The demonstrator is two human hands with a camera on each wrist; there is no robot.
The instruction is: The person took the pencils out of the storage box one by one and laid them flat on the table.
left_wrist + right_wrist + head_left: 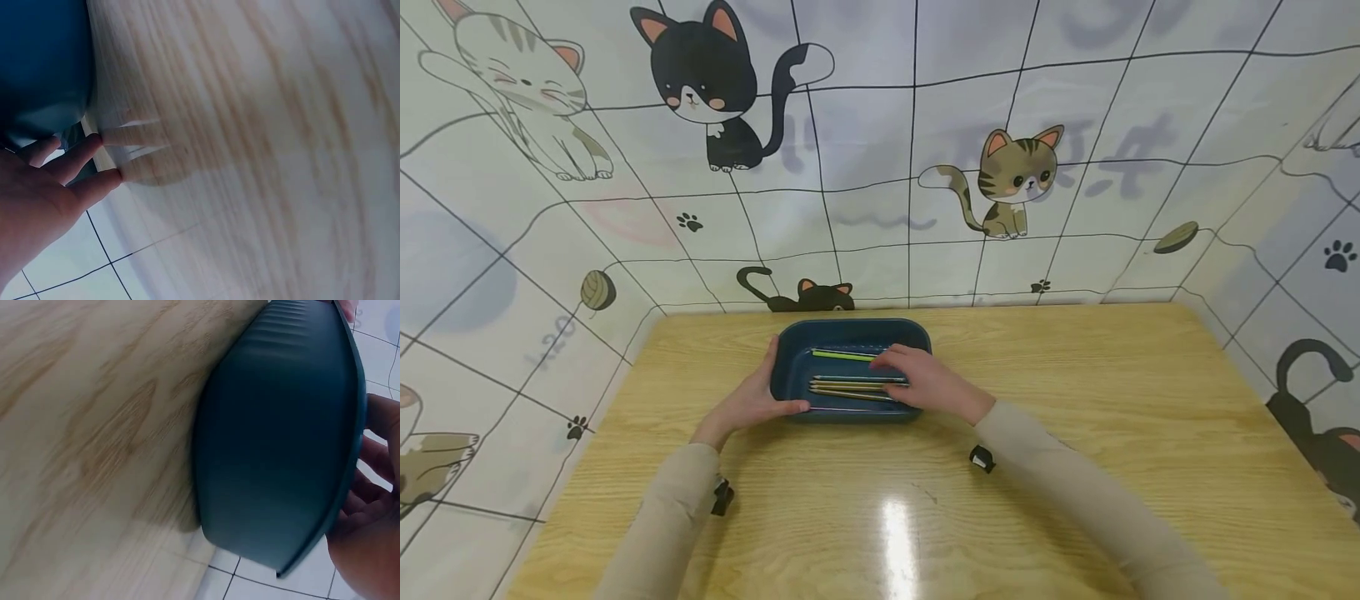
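A dark blue plastic basket (854,417) sits on the table with several pencils in it. A yellow-green pencil (838,355) lies toward its far side, and a group of wooden-coloured pencils (842,387) lies nearer. My left hand (752,400) holds the basket's left end, thumb along the near rim and fingers against the side; in the left wrist view its fingertips (97,139) are low by the tabletop. My right hand (932,382) reaches over the right rim, thumb and fingers apart above the pencils' right ends, which it hides.
The wood-grain table (1075,433) runs up to a back wall sheet (865,225) printed with cats and grid lines. Similar sheets close off both sides. A small black device (981,458) is by the right wrist, another (722,497) by the left.
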